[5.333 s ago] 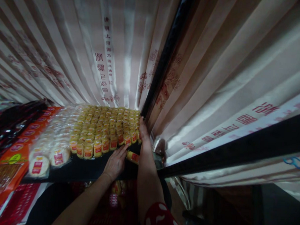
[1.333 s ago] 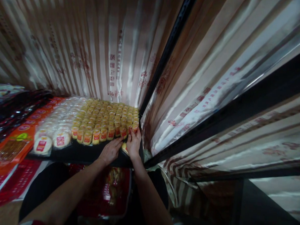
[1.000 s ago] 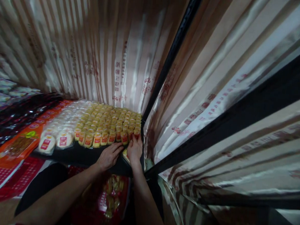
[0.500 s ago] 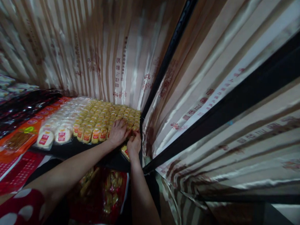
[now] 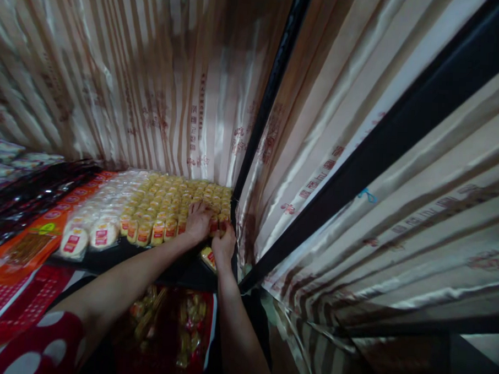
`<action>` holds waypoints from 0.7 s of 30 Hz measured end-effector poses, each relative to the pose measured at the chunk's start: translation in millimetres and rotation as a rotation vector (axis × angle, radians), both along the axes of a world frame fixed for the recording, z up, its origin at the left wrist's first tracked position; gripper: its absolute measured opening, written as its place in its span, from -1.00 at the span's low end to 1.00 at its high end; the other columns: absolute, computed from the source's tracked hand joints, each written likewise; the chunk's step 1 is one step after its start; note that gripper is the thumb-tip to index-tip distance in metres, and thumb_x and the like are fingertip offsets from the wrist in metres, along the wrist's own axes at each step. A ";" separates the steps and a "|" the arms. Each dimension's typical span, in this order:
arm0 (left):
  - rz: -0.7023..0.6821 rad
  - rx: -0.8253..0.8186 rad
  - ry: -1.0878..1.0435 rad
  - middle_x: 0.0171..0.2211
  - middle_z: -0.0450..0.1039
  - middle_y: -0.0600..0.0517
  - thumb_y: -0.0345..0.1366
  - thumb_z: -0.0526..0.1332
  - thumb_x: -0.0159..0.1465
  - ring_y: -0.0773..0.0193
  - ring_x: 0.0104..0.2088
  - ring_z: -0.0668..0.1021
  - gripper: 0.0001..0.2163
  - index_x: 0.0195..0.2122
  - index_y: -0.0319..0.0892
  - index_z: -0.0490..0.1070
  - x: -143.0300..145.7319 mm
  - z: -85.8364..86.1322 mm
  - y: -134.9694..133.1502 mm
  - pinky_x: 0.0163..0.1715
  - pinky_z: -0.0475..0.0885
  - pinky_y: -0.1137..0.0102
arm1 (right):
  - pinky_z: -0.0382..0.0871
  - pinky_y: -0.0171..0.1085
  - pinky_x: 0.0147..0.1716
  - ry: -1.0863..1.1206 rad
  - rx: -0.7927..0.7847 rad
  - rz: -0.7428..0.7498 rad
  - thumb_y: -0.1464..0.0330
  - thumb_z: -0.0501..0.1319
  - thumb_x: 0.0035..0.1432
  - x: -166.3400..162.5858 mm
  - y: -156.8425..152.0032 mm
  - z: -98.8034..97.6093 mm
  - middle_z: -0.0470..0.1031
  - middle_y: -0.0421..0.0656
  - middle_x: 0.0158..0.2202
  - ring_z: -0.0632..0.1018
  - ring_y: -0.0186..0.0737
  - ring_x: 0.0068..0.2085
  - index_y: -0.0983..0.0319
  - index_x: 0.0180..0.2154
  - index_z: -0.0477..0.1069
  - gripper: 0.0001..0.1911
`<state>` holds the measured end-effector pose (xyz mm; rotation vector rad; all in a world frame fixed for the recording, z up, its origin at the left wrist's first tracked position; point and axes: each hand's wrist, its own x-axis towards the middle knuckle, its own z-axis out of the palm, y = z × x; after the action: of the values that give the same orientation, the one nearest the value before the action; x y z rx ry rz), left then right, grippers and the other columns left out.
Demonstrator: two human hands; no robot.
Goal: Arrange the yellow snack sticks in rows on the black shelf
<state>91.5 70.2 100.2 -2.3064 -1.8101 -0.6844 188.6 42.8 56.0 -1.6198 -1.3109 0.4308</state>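
Rows of small yellow wrapped cakes [image 5: 166, 200] with red-and-orange labels stand packed together on a dark shelf. At the right front of these rows, my left hand [image 5: 199, 222] reaches over the packets with its fingers bent, closed on a small yellow wrapped cake [image 5: 213, 225] at the front edge. My right hand [image 5: 224, 244], close beside it, has its fingers pinched against the packets at the same corner. Its fingertips are partly hidden. One more yellow packet [image 5: 209, 257] lies on the shelf, just left of my right wrist.
White round wrapped cakes [image 5: 104, 234], an orange snack bag [image 5: 27, 249] and dark shiny packs [image 5: 34, 194] lie to the left. A black post [image 5: 261, 116] and pleated curtain [image 5: 335, 213] bound the right side. Below is a red bag [image 5: 168, 332] with gold-wrapped pieces.
The view has shifted slightly, so the shelf sits a little lower. Both hands stay at the right front corner of the rows, with only slight finger movement.
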 end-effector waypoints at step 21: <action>-0.028 0.112 0.130 -0.05 0.35 -0.13 -0.29 0.10 0.24 0.05 -0.01 0.32 -0.70 -0.03 -0.26 0.32 -1.2 -13.9 -5.4 -0.01 0.22 0.20 | 0.12 -0.12 0.09 0.026 -0.016 -0.053 0.49 0.03 0.01 -1.6 1.5 -0.6 0.31 0.06 0.08 0.30 -0.07 0.11 0.34 0.02 0.33 -0.52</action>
<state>90.3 64.7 86.4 -2.2510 -1.6436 -0.6075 187.0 44.3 55.4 -1.6534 -1.2454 0.4301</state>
